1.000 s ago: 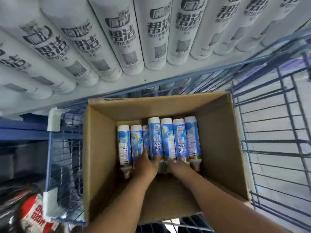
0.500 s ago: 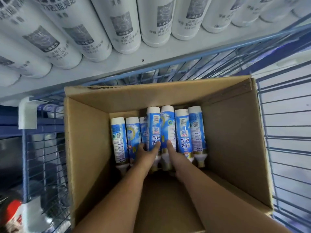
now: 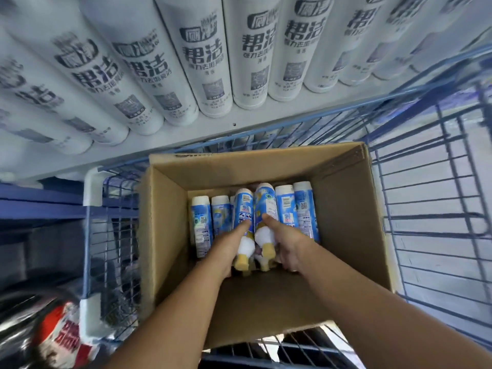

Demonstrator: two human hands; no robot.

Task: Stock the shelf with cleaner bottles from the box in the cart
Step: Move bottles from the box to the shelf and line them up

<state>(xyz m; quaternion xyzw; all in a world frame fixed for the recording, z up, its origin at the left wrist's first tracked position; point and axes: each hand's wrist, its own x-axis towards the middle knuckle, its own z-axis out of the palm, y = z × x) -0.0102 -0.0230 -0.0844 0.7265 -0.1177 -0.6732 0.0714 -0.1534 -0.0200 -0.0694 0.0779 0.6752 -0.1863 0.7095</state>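
head cam had both hands down in the cardboard box (image 3: 170,235) in the cart (image 3: 426,209), left hand (image 3: 226,243) & right hand (image 3: 287,243) each gripping a cleaner bottle (image 3: 243,209) off the row, so pickup step imo, next needs lifting em clear up to the shelf (image 3: 186,139).

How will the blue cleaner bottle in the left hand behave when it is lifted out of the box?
The blue cleaner bottle in the left hand looks like rigid plastic, so it probably keeps its shape. Its glossy label may be slippery. Being round and narrow, it would likely roll if laid on the shelf.
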